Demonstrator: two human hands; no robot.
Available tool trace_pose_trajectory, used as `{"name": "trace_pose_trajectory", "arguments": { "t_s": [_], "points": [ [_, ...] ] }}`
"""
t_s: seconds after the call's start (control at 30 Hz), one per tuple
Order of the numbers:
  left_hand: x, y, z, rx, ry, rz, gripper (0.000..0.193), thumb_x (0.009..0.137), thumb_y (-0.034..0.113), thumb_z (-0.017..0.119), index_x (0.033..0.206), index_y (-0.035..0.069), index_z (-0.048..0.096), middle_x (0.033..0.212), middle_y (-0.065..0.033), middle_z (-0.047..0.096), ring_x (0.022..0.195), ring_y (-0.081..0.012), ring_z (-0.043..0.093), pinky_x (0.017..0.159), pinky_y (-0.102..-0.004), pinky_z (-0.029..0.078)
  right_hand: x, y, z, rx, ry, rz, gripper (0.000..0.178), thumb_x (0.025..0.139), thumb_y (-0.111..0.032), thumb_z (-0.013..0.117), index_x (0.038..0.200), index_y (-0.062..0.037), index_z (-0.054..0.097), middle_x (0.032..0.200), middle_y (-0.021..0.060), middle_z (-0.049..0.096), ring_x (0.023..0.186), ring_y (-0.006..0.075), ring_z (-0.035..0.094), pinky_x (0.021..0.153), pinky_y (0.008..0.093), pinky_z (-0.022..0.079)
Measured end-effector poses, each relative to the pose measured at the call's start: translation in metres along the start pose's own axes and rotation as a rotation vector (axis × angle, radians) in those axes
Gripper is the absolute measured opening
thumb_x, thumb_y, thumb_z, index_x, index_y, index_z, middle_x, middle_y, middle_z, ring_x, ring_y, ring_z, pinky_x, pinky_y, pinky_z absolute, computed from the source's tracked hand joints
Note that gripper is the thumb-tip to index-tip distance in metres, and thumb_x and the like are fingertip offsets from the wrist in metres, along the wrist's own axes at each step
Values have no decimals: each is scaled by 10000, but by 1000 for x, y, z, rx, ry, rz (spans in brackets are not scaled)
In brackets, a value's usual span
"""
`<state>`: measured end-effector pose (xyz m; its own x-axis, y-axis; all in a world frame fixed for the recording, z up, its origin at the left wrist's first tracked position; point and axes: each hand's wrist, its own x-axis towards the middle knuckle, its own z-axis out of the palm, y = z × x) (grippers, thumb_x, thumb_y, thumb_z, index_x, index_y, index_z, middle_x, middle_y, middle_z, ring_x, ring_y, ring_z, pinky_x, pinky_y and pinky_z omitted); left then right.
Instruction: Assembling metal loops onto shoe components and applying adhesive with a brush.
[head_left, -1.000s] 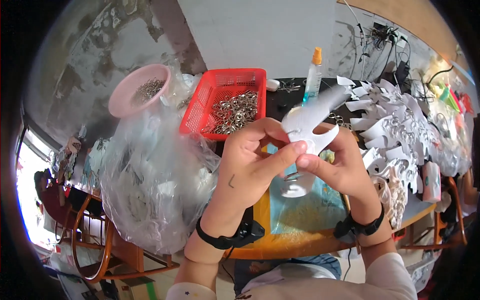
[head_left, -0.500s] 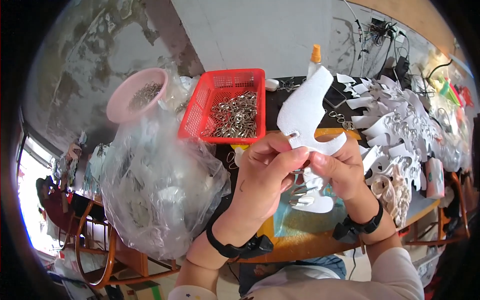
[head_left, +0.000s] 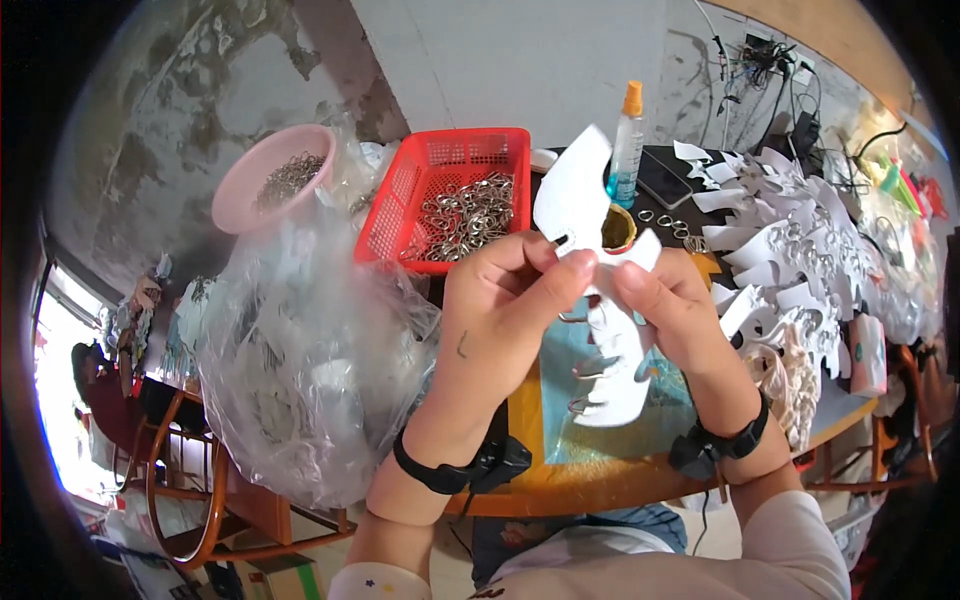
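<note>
The left hand (head_left: 512,312) pinches a white cut-out piece (head_left: 618,345) between thumb and curled fingers. The right hand (head_left: 685,312) grips its other side, the 2 thumbs apart.

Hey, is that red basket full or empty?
Neither: the red basket is partly filled. Metal pieces heap toward its right, while bare mesh shows at left.
</note>
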<state>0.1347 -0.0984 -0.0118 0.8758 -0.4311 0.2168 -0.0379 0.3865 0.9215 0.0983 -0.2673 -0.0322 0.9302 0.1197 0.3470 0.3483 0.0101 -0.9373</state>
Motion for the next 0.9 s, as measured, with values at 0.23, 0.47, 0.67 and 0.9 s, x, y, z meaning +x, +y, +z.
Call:
{"name": "trace_pose_trajectory", "arguments": {
  "t_s": [0.23, 0.47, 0.67, 0.9],
  "points": [
    [6, 3, -10, 168, -40, 18, 200, 851, 143, 713, 729, 12, 623, 705, -3, 622, 634, -26, 528, 577, -186, 414, 7, 5, 5, 258, -114, 110, 217, 816, -27, 721, 1016, 7, 643, 873, 55, 686, 773, 100, 646, 684, 228, 518],
    [13, 8, -16, 207, -74, -96, 196, 839, 176, 722, 822, -13, 672, 730, -2, 640, 654, -25, 519, 601, -191, 404, 6, 0, 6, 35, -66, 73, 174, 818, -85, 746, 935, -11, 640, 797, -12, 640, 689, 39, 566, 585, 217, 462],
    [13, 7, -27, 482, -159, -41, 219, 793, 176, 762, 869, -18, 691, 730, 4, 640, 661, -19, 519, 575, -205, 408, 7, 4, 4, -159, -130, -28, 174, 798, -107, 766, 888, -15, 650, 749, -7, 628, 637, 42, 548, 560, 228, 450],
    [20, -9, -20, 322, -123, 14, 272, 823, 235, 741, 855, -17, 642, 730, -5, 616, 659, -46, 536, 590, -212, 424, 9, 8, 5, -170, -44, 124, 175, 805, -139, 766, 863, -4, 669, 741, -17, 643, 645, 34, 548, 552, 219, 449]
  ]
}}
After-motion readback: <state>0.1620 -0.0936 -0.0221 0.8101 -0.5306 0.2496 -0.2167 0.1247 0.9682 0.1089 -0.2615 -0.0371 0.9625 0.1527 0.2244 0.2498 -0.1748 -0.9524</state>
